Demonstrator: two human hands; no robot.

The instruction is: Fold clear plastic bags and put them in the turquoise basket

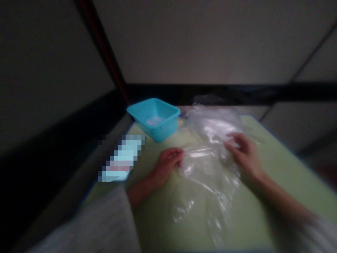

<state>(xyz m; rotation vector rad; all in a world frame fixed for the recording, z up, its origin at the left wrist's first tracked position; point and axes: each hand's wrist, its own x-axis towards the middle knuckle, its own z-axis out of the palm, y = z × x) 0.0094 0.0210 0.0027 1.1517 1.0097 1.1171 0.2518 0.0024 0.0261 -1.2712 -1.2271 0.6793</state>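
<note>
A large clear plastic bag lies crumpled across the pale green table. My left hand is closed, pinching the bag's left edge between fingers and thumb. My right hand rests on the bag's right side with curled fingers gripping the film. More clear plastic is heaped behind the hands. The picture is dim and blurred.
A turquoise plastic tub stands at the table's far left corner with something pale inside. A blurred-out flat item lies by the left edge. Walls with a dark band close in behind the table.
</note>
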